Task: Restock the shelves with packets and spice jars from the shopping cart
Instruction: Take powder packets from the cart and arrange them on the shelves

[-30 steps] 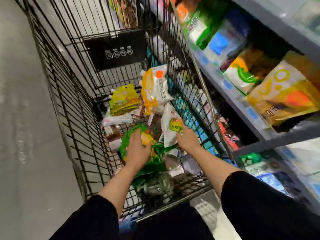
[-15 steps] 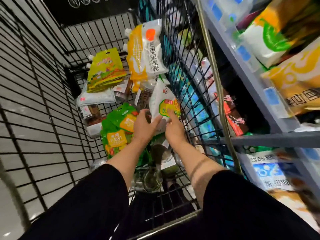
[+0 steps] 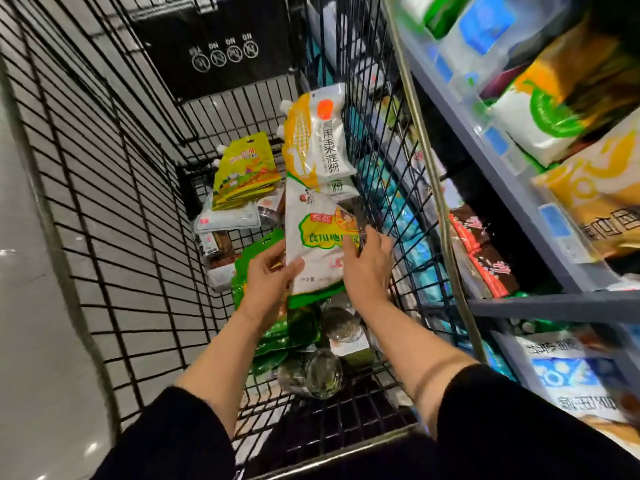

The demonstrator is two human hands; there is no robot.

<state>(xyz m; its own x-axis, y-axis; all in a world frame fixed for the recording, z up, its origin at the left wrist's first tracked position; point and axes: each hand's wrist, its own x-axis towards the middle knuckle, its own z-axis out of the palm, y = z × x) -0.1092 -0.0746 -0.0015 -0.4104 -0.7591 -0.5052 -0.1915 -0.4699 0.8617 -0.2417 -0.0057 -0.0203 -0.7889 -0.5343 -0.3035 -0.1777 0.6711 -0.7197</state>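
Inside the black wire shopping cart, both hands hold up a white packet with a green and yellow label. My left hand grips its left edge, thumb on the front. My right hand holds its right edge with the fingers curled round it. Behind it a yellow and white corn starch packet leans on the cart's right wall. A stack of yellow-green pouches lies further left. Green packets and glass spice jars lie under my wrists.
Grey shelves run along the right, just beyond the cart's right wall, packed with white, yellow and green bags; red-brown packets fill the level below. A black sign panel closes the cart's far end. Grey floor lies left.
The white packet has been lifted off the pile and now stands upright between both hands. My left hand moved from the green packets onto it. The camera has come closer to the cart.
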